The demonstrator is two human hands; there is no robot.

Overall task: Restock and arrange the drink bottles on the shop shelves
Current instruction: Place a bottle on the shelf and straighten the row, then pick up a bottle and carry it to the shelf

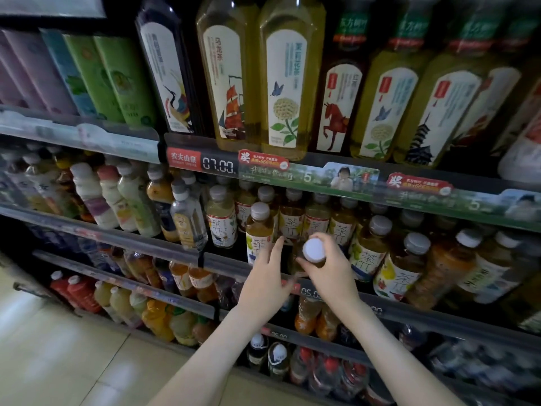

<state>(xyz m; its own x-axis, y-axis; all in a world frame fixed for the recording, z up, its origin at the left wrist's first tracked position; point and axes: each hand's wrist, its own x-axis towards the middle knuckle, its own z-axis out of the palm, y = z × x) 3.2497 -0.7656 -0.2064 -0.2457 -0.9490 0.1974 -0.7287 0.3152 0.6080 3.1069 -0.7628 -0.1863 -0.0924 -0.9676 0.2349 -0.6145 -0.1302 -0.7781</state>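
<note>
My right hand (330, 268) grips an amber tea bottle with a white cap (314, 249) just below its neck, at the front edge of the middle shelf (228, 263). My left hand (268, 276) reaches in beside it with straight fingers, its fingertips touching the label of the neighbouring tea bottle (259, 230) on the left. More grey-capped tea bottles (371, 244) stand in rows behind and to the right of the held one.
Tall tea bottles (285, 83) fill the shelf above, over a price strip (218, 165). Milky and clear bottles (117, 197) stand at left. Lower shelves hold orange juice (190, 281) and red-capped bottles (330, 370). Beige floor tiles (58, 356) lie at lower left.
</note>
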